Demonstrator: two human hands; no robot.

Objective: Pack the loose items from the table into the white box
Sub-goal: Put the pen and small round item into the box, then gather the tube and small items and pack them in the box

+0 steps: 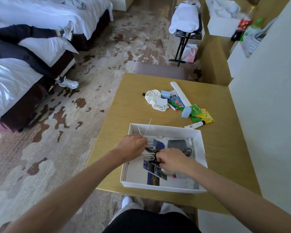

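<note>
Both our hands are inside the box point(163, 187), which sits at the near edge of the table point(136, 111). The left hand point(133, 145) has its fingers curled round a looped white cable point(149, 145), and the right hand point(171, 161) pinches a dark piece point(157, 159) beside it, too hidden to name. Beyond the box, a cloth point(152, 96), packets point(196, 111) and a tube point(194, 125) lie loose on the table.

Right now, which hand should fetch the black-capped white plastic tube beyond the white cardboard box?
Probably the right hand: it is nearer the black-capped white plastic tube off the white cardboard box's far right corner; the left hand, farther off, grips looped white cable.
</note>
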